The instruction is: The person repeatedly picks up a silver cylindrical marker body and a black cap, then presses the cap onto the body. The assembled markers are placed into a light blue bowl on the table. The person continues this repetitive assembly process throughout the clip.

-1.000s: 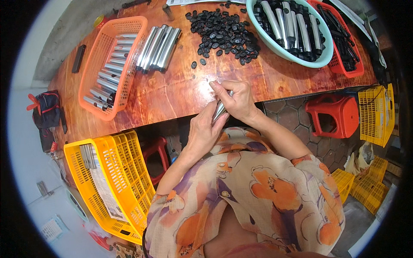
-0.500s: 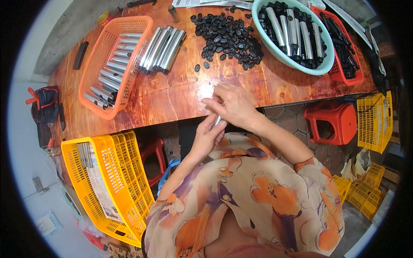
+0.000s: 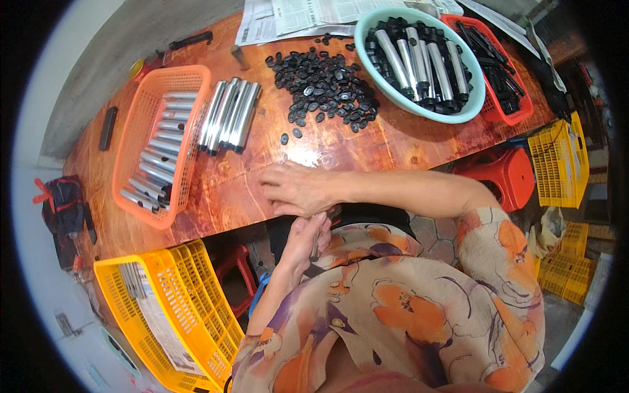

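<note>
At the table's front edge, my left hand [image 3: 306,237] is closed round a slim metal tube [image 3: 314,249], mostly hidden by the fingers. My right hand [image 3: 295,188] is palm down just above it, over the edge of the wooden table [image 3: 229,190]. Its fingers point left, loosely bent, with nothing visible in them. Beyond the hands, a row of shiny silver tubes [image 3: 229,114] with black ends lies beside an orange basket [image 3: 124,177] of similar tubes. A heap of small black oval caps [image 3: 321,85] spreads over the table's middle.
A pale green basin [image 3: 481,98] of black parts and silver tubes stands right, beside a red basket [image 3: 524,114] of black parts. Newspapers [image 3: 308,16] lie at the back. A yellow crate [image 3: 190,281] stands lower left; a red stool [image 3: 508,177] is right.
My right hand has moved left and down, its forearm now lying across the front of the table. My left hand is lower, still holding the tube. The whole view has shifted.
</note>
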Motion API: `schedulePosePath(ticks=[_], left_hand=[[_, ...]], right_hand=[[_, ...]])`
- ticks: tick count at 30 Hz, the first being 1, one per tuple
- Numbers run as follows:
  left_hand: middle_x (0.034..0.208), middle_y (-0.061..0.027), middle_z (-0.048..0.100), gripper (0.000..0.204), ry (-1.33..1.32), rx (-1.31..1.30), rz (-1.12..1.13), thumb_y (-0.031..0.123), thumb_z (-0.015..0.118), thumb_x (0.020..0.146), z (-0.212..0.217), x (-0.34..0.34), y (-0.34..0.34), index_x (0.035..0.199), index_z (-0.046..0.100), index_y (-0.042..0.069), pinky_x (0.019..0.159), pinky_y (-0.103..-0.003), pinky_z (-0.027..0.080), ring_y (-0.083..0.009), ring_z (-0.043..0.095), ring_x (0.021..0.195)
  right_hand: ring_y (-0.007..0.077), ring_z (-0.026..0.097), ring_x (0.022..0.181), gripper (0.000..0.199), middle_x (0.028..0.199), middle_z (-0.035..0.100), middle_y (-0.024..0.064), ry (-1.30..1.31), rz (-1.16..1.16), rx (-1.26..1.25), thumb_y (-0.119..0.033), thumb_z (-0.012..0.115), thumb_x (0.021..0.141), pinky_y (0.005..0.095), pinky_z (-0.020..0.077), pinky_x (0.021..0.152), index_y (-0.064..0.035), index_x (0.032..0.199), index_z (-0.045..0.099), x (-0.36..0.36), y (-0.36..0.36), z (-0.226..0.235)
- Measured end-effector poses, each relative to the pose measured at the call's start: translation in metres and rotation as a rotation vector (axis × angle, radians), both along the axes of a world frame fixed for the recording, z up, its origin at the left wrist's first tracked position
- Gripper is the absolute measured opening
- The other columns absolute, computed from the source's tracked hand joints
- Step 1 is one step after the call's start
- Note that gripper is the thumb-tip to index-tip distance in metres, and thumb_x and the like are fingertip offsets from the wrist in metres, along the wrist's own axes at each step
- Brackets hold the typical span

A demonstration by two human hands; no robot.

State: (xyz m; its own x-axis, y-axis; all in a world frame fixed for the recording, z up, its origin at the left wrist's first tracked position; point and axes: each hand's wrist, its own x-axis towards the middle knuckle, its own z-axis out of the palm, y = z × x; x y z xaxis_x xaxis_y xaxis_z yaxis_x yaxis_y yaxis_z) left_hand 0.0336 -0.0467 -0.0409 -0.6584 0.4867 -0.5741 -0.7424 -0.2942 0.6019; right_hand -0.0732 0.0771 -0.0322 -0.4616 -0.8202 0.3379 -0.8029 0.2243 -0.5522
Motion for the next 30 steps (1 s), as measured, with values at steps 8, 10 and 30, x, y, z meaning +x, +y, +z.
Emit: schedulePosePath(ticks=[8,10,30], left_hand=[[0.065,0.0007,0.044,0.025,-0.103,0.071,-0.072,0.023,0.052,0.098,0.001,-0.006,-0.01,0.111,0.054,0.002,0.042,-0.022,0.031,-0.0075,0.038,0.047],[0.065,0.0009,0.044,0.023,-0.157,0.031,-0.107,0.023,0.053,0.097,0.002,-0.009,-0.011,0.109,0.054,0.003,0.042,-0.022,0.031,-0.0073,0.037,0.046],[0.056,0.0036,0.037,0.024,-0.156,-0.211,-0.339,0.017,0.066,0.09,0.018,-0.027,-0.013,0.104,0.053,0.002,0.041,-0.023,0.024,-0.007,0.034,0.044]], right_hand=[[0.0327,0.041,0.127,0.028,0.133,0.045,0.0175,0.039,0.077,0.159,-0.017,0.058,0.086,0.0436,0.0379,0.099,-0.0042,0.111,0.056,-0.004,-0.009,0.004],[0.0321,0.041,0.128,0.029,0.134,0.045,0.0177,0.017,0.061,0.153,-0.018,0.057,0.087,0.0437,0.0374,0.099,-0.0048,0.112,0.056,-0.002,-0.01,0.005],[0.0331,0.043,0.126,0.034,0.133,0.048,0.0186,0.037,-0.084,0.023,-0.022,0.062,0.085,0.0453,0.0369,0.097,-0.0025,0.112,0.055,0.004,-0.017,-0.015]])
